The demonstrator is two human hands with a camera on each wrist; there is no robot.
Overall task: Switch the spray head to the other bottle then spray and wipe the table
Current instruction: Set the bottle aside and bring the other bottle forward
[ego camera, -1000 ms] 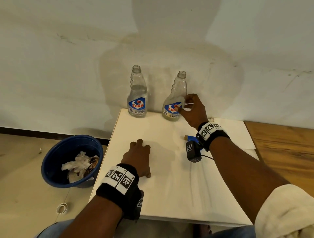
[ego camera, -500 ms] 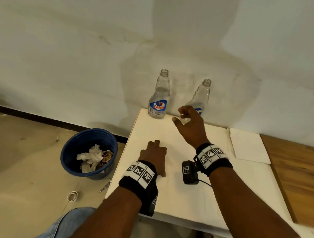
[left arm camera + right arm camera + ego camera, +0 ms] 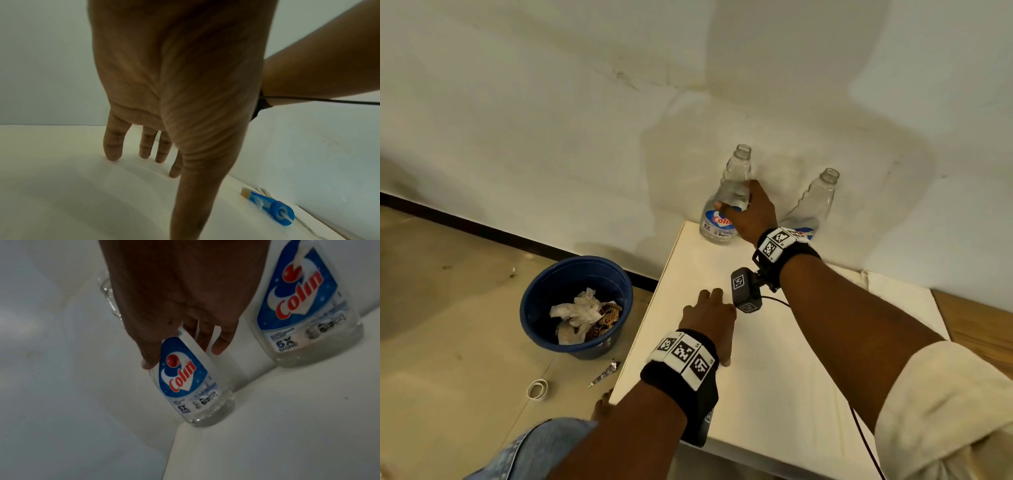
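Two clear bottles with blue labels and bare necks stand at the far edge of the white table [image 3: 774, 383]. My right hand [image 3: 751, 214] grips the left bottle [image 3: 738, 171] around its waist, thumb on the label side; in the right wrist view that bottle [image 3: 185, 379] stands on the table under my right hand [image 3: 176, 305]. The right bottle [image 3: 822, 198] [image 3: 304, 305] stands free beside it. My left hand [image 3: 709, 311] [image 3: 148, 113] rests flat on the table, fingers straight. The blue spray head [image 3: 267, 206] lies on the table to the right, hidden in the head view.
A blue bucket [image 3: 575, 274] holding crumpled paper stands on the floor left of the table. A tape roll [image 3: 537, 389] and a small wrapper lie on the floor near it. A white sheet [image 3: 893, 294] lies at the table's right, with a wooden surface [image 3: 979, 325] beyond. The wall is right behind the bottles.
My right hand left the right bottle, moved left across the table and took hold of the left bottle. The left hand stayed flat on the table.
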